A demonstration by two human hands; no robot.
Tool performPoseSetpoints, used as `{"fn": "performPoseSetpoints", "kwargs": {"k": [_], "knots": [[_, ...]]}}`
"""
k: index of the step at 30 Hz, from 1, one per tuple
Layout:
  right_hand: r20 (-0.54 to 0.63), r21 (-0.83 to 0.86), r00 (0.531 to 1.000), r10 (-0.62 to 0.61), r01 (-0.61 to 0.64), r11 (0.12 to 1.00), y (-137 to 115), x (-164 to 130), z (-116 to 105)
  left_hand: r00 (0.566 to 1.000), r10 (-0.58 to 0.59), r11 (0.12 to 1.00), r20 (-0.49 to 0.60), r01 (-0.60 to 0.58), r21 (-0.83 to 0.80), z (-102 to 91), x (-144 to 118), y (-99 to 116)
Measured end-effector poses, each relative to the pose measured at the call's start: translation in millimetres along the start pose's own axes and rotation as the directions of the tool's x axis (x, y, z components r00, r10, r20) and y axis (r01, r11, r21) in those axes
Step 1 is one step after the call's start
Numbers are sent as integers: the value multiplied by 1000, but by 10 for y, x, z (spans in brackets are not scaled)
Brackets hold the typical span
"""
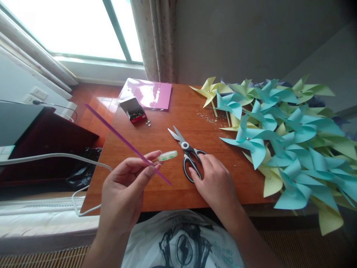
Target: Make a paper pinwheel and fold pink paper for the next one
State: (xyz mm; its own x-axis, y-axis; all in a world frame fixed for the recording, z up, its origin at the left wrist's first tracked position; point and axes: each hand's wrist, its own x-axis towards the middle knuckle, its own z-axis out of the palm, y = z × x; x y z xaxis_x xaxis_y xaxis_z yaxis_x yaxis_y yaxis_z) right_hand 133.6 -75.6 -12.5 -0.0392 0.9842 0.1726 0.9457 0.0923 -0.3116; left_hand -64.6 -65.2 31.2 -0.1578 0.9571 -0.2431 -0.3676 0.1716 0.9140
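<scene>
The left hand [125,190] pinches a thin purple straw [125,141] between thumb and fingertips near its lower end, so the long upper part slants away up and to the left of the hand, past the edge of the table [156,149], while a short tip sticks out below and to the right of the fingers. The straw looks very light and bendy, likely to kink if squeezed hard or held far from the middle, so a soft pinch close to the working end seems the safest hold. Just beyond the fingertips a small roll of clear tape [167,156] lies flat, near or touching them; which, I cannot tell. The right hand [214,182] rests on the black handles of the scissors [187,154], fingers curled loosely over the loops rather than through them, as far as can be seen; the blades point away from the hand, slightly parted. The scissors look stiff and heavier than anything else here, best taken by the loops. To the right of that hand lies a big heap of blue and yellow paper pinwheels [284,145], soft and easily crushed, crowding that side. Farther off, beyond both hands, sit an open small box [134,110], loose pins, and a pink sheet [149,93].
</scene>
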Motion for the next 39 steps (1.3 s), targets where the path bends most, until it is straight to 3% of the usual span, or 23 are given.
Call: {"fn": "performPoseSetpoints", "kwargs": {"k": [8,21,25,29,31,33,39], "knots": [[-166,-164,984,66,-93,982,576,-176,-38,995,-64,998,80,65,-9,134,54,-170],[-216,-140,976,18,-49,989,799,-186,-21,982,-117,993,147,119,1,252,5,-297],[-282,-97,959,10,-39,995,664,-204,-159,980,-107,994,166,107,13,255,-9,-328],[-319,90,948,7,23,996,291,-164,-326,971,-63,997,232,50,62,273,-66,-344],[-297,202,955,-13,76,976,112,-121,-359,963,-17,995,268,-8,94,292,-103,-338],[-203,288,979,-24,83,954,-3,-74,-358,956,25,990,292,-64,126,311,-133,-325],[-107,337,994,-11,46,940,-44,12,-311,933,46,973,356,-122,195,336,-153,-279]]}}
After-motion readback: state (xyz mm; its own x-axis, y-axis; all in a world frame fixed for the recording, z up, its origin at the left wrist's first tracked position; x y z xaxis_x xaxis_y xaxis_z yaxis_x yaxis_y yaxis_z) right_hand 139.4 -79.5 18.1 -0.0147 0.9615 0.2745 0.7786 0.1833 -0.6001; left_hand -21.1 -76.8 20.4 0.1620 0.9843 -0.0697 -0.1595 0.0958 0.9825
